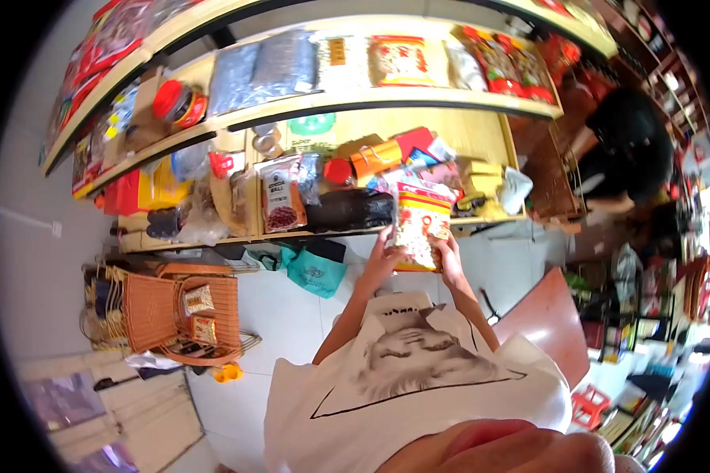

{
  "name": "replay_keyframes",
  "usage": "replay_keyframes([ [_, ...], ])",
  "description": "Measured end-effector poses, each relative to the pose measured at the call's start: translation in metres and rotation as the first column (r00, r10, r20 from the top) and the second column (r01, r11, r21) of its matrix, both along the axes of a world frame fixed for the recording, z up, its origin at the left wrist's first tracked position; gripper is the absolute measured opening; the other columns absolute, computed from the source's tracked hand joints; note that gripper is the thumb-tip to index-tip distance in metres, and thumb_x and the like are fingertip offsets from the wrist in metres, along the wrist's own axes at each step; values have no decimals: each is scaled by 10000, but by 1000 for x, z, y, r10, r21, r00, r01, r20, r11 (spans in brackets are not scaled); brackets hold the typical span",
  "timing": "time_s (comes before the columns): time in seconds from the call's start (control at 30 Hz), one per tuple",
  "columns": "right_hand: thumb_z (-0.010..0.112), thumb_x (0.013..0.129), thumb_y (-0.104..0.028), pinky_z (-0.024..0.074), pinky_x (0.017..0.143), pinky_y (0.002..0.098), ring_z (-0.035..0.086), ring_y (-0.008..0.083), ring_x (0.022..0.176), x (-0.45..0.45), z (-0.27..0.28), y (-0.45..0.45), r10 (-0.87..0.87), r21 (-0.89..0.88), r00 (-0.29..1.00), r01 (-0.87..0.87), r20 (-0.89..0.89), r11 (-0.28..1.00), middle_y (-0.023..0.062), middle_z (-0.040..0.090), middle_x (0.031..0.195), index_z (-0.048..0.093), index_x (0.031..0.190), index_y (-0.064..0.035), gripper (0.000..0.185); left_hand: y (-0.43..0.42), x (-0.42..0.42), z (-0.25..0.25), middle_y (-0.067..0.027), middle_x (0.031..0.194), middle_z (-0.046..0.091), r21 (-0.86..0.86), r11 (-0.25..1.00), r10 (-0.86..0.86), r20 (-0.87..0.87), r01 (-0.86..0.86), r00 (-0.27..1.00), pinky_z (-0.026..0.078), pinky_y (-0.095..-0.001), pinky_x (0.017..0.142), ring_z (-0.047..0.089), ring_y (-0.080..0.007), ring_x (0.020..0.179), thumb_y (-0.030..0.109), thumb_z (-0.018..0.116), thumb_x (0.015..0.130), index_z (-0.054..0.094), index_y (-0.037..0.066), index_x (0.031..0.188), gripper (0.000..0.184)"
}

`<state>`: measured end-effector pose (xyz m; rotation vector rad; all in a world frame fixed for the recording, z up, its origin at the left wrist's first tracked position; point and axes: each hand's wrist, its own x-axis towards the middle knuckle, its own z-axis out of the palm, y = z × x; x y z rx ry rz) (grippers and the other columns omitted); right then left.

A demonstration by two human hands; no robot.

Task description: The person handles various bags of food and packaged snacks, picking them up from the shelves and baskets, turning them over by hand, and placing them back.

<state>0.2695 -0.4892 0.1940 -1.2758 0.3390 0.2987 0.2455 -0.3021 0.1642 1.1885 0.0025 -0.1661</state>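
Note:
Both my hands hold a red, yellow and white snack bag (423,225) upright in front of the lower shelf. My left hand (384,256) grips its left edge, and my right hand (450,258) is closed on its lower right side. Just behind the bag lies a long black package (351,210) on the shelf. Left of that stands a Cocoa Ball bag (282,193). Orange, red and yellow packets lie behind and to the right of the held bag. A similar red and white bag (402,61) lies on the shelf above.
A wooden shelf edge (386,99) runs across above my hands. A wicker chair (151,311) with two small bags stands at the lower left. A teal bag (317,270) is on the floor, and a brown table (546,325) is at my right. A person in black (633,146) is at the upper right.

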Motion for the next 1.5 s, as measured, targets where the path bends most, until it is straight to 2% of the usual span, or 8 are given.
replay_keyframes([
  [0.37,636,884,-281,409,631,236,472,41,720,141,51,-37,-140,-20,984,143,114,990,-40,530,805,578,913,-125,169,-17,139,109,-161,1224,544,329,942,-100,453,-62,886,480,-325,907,569,-214,1098,113,628,905,326,22,1415,599],
  [0.7,650,912,-218,449,961,330,557,204,1140,373,152,-105,65,-343,842,146,536,928,143,567,1282,431,1357,2,543,-118,387,170,-289,1233,417,594,744,73,381,-305,922,541,-359,745,563,-329,1023,198,655,862,175,62,1495,806],
  [0.83,676,882,-161,491,832,288,629,154,944,484,116,-95,301,-643,744,218,596,734,150,660,1123,483,1296,30,495,-134,454,141,-269,1318,428,875,286,212,340,-390,917,252,-650,1006,384,-433,1238,322,488,898,344,27,1422,619],
  [0.97,639,877,-130,463,883,320,611,202,990,536,73,-57,405,-672,716,120,568,731,161,640,1150,486,1292,33,471,-116,457,105,-104,1020,538,728,-170,225,685,-664,693,261,-541,972,446,-272,971,305,546,833,627,44,1043,345],
  [1.17,537,921,-292,445,960,385,581,255,1105,528,95,-23,551,-841,773,-44,313,539,174,605,1218,443,1361,-24,524,-95,475,65,-86,1270,508,515,363,346,699,-776,626,157,-649,1040,409,-290,1196,237,617,727,698,104,1013,326],
  [1.33,459,917,-611,492,895,492,593,366,1091,598,54,-34,634,-994,767,-103,-96,-26,227,611,1208,408,1407,-59,740,-88,467,52,-93,1371,501,647,-209,181,763,-734,621,61,-703,1095,345,-369,1333,261,637,730,700,90,1057,375],
  [1.43,387,841,-759,432,939,541,462,483,1183,572,42,-40,710,-881,655,461,259,-105,353,508,1226,354,1285,221,1077,-81,415,76,-94,1308,535,625,-59,129,778,-778,615,169,-646,1093,363,-369,1318,290,661,725,671,132,1091,399],
  [1.5,469,838,-715,447,940,519,489,430,1164,560,36,-32,752,-815,544,579,373,-14,302,534,1201,330,1354,146,1014,-71,377,80,-85,1286,541,615,43,113,780,-788,615,255,-609,1055,409,-353,1267,271,669,733,655,136,1089,381],
])
